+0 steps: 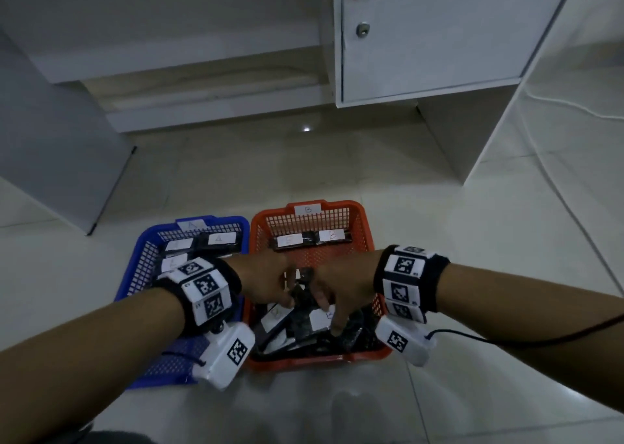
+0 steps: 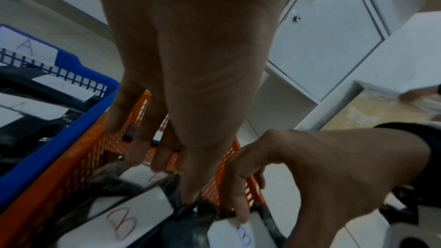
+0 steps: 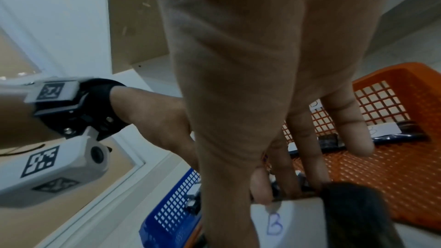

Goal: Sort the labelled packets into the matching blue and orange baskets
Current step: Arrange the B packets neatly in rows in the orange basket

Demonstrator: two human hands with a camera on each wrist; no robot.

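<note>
A white cabinet (image 1: 429,35) with a round lock stands at the back of the pale tiled floor (image 1: 472,241). In front of it, side by side and touching, sit the blue basket (image 1: 143,251) tagged "A" and the orange basket (image 1: 363,221) tagged "B". The blue one holds dark packets with white labels, one reading "A" (image 1: 221,239). At the far end of the orange one lie two flat packets, the right-hand label reading "B" (image 1: 331,235).

Both hands are down in the near half of the orange basket, over a loose heap of dark packets. The right hand (image 1: 337,288) has its thumb (image 3: 261,186) and two fingers curled onto the upper edge of a packet whose white label shows a blue "B" (image 3: 286,220); the packet lies directly below the fingertips, its label facing up, and the little finger is held out straight and clear of it. The left hand (image 1: 263,281) reaches in just beside it, fingers pointing down and lightly bent among the crinkled dark wrapping; the blur there hides whether they have closed on anything. Beneath its fingers lies another packet with a red "B" label (image 2: 124,220).
</note>
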